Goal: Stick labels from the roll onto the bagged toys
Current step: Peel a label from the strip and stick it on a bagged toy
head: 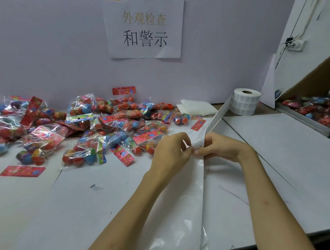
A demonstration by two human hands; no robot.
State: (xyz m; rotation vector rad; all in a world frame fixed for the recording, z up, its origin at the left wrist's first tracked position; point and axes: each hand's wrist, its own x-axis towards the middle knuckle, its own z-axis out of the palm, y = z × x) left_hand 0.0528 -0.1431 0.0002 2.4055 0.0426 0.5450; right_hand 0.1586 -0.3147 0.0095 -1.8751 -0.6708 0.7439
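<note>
Both hands meet over the middle of the tabletop (282, 157). The left hand (170, 150) has its fingertips curled in and pinches the near end of the label strip (217, 115). The right hand (222, 147) grips the same end from the right side. The strip runs taut from the hands up and far right to the roll (245, 103), which stands upright by the far wall. A glossy length of backing paper (200, 201) trails from the hands toward the near edge. The bagged toys (104, 122) lie heaped on the left, just beside the left hand. More toys fill a cardboard box (315, 77) at the far right.
</note>
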